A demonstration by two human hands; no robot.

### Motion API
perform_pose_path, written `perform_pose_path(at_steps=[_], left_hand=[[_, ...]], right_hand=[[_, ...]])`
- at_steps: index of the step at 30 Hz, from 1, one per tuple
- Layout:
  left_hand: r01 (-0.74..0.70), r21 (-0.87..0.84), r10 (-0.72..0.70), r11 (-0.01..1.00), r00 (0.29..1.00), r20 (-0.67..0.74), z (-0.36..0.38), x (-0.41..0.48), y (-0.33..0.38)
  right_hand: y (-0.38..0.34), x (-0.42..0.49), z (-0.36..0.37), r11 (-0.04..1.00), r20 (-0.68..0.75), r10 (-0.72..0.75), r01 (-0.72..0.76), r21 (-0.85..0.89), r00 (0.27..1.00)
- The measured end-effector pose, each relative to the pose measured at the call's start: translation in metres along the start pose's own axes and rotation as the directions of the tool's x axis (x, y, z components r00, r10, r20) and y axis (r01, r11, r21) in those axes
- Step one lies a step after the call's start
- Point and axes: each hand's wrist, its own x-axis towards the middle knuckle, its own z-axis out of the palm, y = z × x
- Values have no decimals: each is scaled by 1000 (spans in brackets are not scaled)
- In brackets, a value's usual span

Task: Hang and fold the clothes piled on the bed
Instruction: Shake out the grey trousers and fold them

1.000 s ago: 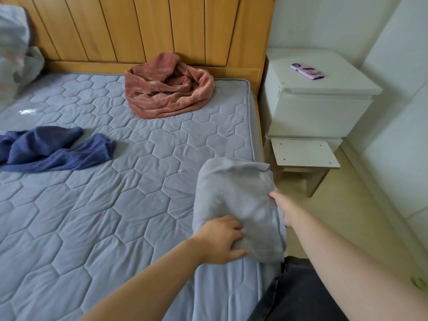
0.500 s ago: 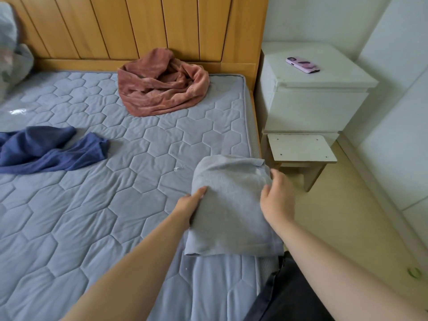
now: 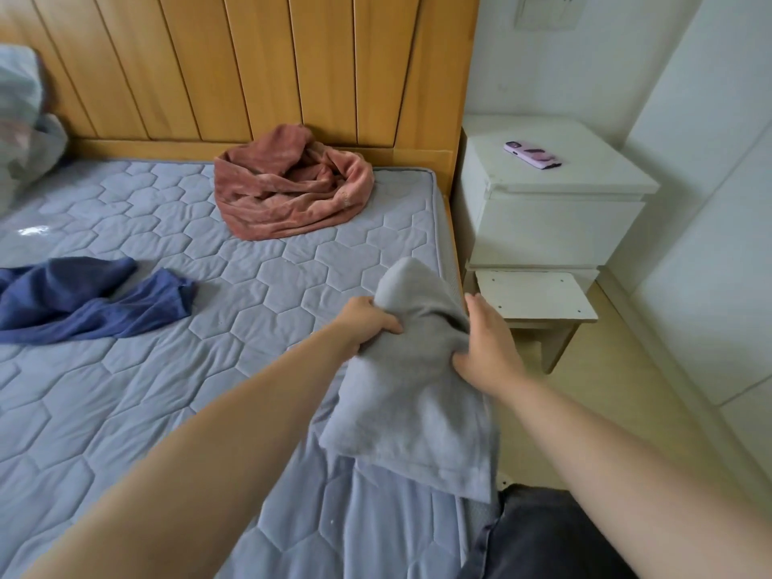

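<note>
The left hand and right hand each grip a side of the folded grey garment, lifted at the mattress's near right edge. Farther left lies a navy garment — beyond, a rust-pink one by the wooden headboard.

Single head-worn wide-angle view, close above bed corner, facing forward-down toward headboard; edges bowed.
</note>
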Motion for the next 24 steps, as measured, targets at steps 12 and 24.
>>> perform_pose_path(at_steps=[12, 24], left_hand=[[-744, 324, 738, 584, 653, 170, -48, -26, 65], [-560, 748, 407, 355, 813, 416, -23, -49, -135]], right_hand=[[-73, 42, -97, 953, -431, -302, 285, -105, 850], [-12, -82, 71, 703, 305, -501, 586, -403, 810]])
